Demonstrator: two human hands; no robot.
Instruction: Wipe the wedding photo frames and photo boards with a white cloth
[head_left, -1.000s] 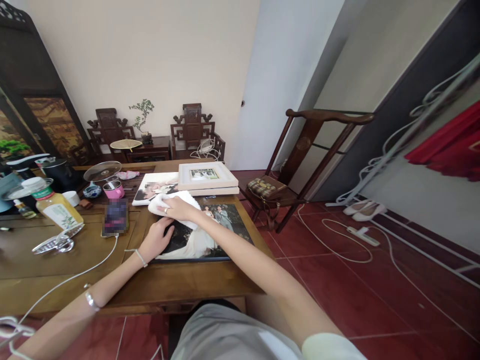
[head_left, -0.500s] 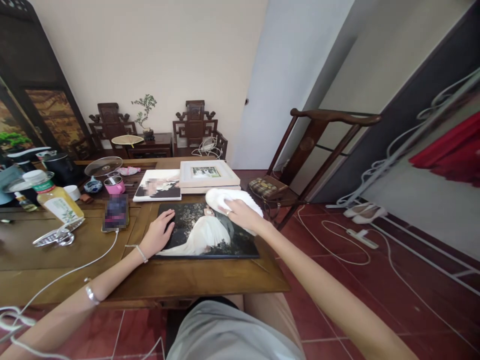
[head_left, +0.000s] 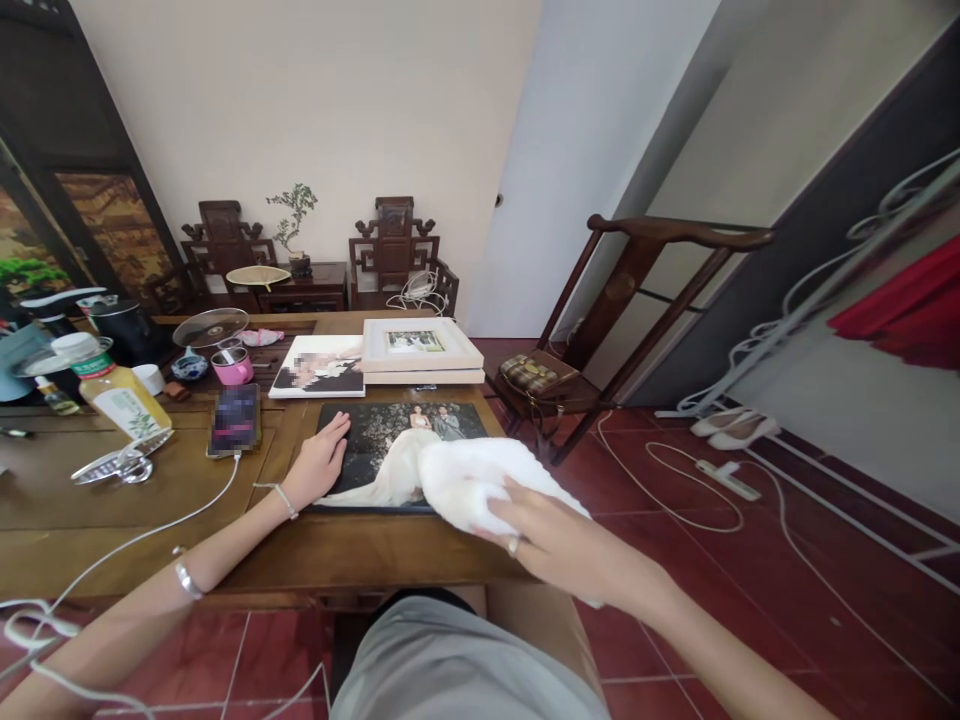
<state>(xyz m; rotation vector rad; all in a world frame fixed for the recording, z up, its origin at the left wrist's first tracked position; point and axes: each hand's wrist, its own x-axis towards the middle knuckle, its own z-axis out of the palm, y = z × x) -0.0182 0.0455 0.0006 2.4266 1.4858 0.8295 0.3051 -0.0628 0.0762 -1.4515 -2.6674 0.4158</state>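
A dark wedding photo panel (head_left: 375,440) lies flat near the front edge of the wooden table (head_left: 360,555). My left hand (head_left: 322,462) rests on its left edge, fingers stretched out and holding nothing. A fluffy white cloth (head_left: 469,475) is gripped in my right hand (head_left: 551,535) and covers the panel's lower right corner. Part of the cloth hangs past the table's right edge. In the photo, a couple and a long white dress show left of the cloth.
Behind the panel lie another photo panel (head_left: 322,368) and stacked white frames (head_left: 424,352). To the left are a charging phone (head_left: 235,420), a pink mug (head_left: 234,368), a bottle of yellow liquid (head_left: 124,400) and a hair claw clip (head_left: 124,462). A wooden chair (head_left: 622,300) stands right.
My right hand has pulled the white cloth from the panel's upper right toward me, to its lower right corner, uncovering the couple. My left hand stays on the left edge.
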